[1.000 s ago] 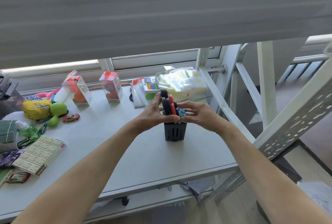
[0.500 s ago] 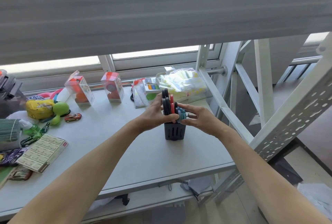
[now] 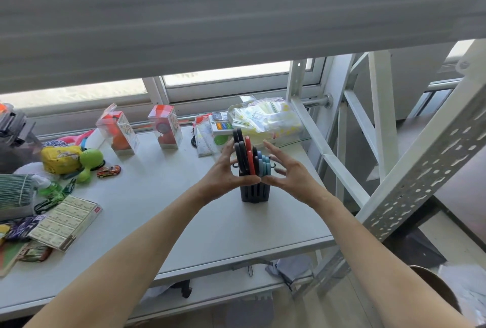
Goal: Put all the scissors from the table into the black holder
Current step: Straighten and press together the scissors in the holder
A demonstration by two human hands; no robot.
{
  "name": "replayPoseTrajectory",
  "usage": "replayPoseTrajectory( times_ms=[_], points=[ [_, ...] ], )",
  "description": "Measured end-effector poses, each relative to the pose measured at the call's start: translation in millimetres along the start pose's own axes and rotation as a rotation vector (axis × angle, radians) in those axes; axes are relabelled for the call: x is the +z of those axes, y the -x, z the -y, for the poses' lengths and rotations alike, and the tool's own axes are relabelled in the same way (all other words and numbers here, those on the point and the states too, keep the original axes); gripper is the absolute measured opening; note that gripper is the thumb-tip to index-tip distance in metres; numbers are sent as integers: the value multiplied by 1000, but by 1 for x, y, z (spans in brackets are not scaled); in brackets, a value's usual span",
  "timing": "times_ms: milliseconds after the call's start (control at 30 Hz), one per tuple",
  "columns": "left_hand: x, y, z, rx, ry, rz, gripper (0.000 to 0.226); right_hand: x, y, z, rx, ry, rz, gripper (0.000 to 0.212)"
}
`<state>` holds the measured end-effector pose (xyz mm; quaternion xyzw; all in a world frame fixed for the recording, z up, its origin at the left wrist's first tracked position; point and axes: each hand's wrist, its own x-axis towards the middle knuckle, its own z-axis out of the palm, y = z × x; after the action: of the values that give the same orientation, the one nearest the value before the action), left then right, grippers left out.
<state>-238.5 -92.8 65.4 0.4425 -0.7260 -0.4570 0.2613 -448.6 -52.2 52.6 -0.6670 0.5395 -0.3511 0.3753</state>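
Scissors [image 3: 249,155] are all standing handles-up in the holder [image 3: 254,192], packed tight: black ones on the left, red in the middle, blue ones on the right. The holder sits on the table [image 3: 163,212], out toward its right end.

Left hand [image 3: 223,175] is cupped against the holder's left side, fingers up along the black handles, not really pinching anything as far as I can tell. Right hand [image 3: 288,174] is on the holder's right side with the fingers fanned wide, palm just off the blue handles, thumb low near the rim.

What could go wrong, I reckon: that holder looks narrow and top-heavy with all those handles sticking out, so a careless pull-away by either hand could catch a loop and tip the lot over. It's also not far from the table's front edge.

Left of the holder there's a flat box [image 3: 65,222] covered in print, and further back some clear toy boxes [image 3: 165,130], but no writing is readable from here. No stray scissors visible, though the clutter at the far left could hide some.
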Motion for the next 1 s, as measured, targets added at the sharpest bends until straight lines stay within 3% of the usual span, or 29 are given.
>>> replayPoseTrajectory(
  times_ms=[100,167,300,500,733,1000],
  points=[
    [6,13,19,-111,-25,-31,124,11,13,-14,57,-28,-127,95],
    [14,22,30,-210,-47,-62,121,21,20,-28,156,22,-180,95],
    [36,33,40,-345,-22,-112,87,47,28,-44,374,103,-140,80],
    [64,28,31,-307,36,-253,35,74,11,-35,276,124,-179,33],
    [67,23,34,-353,84,-417,34,80,-13,-29,268,176,-149,33],
    [56,12,39,-390,60,-401,39,97,-32,-42,288,177,-131,39]
  ],
)
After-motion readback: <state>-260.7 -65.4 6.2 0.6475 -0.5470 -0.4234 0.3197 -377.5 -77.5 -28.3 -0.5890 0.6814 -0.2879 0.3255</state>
